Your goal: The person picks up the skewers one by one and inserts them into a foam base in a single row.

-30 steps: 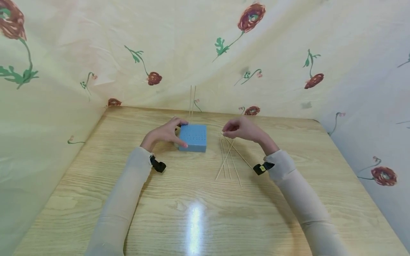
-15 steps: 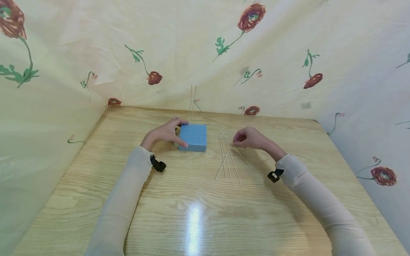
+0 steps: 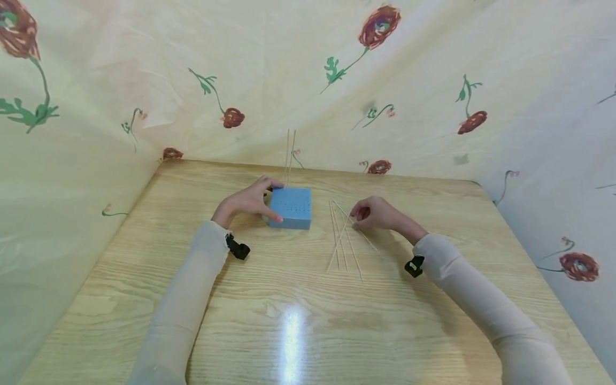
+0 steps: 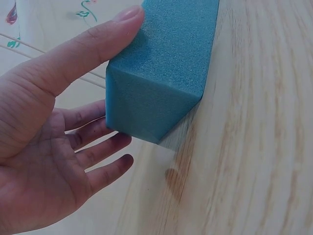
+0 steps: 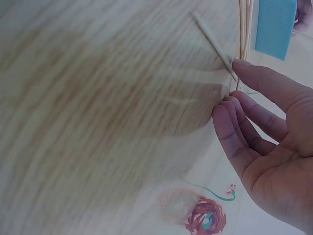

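At the middle of the head view, we are bracing the blue foam block [image 3: 290, 208] with our left hand [image 3: 245, 202], thumb and fingers straight against its sides. Right of centre, our right hand [image 3: 377, 214] is touching the loose skewers [image 3: 343, 236] with relaxed, unclenched fingertips [image 5: 243, 66].

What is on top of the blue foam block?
Two thin wooden sticks stand upright at the back of the blue foam block, whose top shows rows of small holes. How deep they go is hidden.
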Demonstrator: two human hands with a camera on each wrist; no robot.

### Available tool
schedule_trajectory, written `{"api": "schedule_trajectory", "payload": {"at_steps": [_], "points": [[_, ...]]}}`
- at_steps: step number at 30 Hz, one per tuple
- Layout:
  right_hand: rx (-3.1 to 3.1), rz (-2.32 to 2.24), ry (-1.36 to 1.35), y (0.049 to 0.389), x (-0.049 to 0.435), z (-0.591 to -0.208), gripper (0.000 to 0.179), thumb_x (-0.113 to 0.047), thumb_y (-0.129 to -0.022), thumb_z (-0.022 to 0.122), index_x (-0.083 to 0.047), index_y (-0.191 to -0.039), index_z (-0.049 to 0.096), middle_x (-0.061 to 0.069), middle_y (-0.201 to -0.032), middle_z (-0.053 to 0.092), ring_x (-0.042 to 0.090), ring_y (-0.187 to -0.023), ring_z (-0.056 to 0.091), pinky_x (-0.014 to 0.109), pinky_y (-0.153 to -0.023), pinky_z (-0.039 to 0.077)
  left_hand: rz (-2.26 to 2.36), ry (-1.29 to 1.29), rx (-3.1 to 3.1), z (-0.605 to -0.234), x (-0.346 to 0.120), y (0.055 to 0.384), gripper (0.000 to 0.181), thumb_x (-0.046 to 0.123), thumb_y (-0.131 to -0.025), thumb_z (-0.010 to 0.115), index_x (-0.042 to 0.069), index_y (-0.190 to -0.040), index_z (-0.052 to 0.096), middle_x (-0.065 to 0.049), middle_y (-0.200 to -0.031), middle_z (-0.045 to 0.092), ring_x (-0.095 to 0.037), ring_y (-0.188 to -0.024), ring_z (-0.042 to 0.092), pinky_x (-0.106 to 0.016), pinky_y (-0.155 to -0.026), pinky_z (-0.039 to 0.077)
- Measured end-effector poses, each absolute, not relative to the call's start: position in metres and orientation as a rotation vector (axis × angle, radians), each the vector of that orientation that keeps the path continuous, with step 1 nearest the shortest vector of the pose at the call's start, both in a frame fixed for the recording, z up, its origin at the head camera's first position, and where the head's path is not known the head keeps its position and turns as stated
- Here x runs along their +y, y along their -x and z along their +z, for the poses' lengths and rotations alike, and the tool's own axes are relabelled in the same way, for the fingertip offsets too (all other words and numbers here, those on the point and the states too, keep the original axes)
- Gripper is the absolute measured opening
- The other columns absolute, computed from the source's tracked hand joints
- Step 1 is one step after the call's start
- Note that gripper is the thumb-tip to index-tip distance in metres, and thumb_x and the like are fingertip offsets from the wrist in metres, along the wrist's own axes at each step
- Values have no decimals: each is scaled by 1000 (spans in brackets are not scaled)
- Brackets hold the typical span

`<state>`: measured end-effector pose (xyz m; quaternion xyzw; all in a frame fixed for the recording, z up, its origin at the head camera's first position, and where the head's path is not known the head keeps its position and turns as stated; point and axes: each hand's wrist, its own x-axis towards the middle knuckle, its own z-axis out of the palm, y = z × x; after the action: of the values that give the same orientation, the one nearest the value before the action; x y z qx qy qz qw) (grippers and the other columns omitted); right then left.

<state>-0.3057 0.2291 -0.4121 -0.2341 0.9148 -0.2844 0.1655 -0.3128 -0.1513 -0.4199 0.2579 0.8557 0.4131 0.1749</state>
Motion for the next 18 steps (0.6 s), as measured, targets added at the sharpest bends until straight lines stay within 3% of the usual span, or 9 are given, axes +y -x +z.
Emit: {"api": "schedule_trajectory", "payload": {"at_steps": [18], "points": [[2636, -765, 656, 315, 237, -411, 15, 1, -90, 74, 4, -104, 77, 16, -92, 75, 22, -84, 67, 24, -70, 52, 1169, -715, 2420, -418, -151, 313, 93, 21, -79, 89, 3, -154, 36, -17, -154, 31, -37, -143, 32, -56, -120, 28]]}}
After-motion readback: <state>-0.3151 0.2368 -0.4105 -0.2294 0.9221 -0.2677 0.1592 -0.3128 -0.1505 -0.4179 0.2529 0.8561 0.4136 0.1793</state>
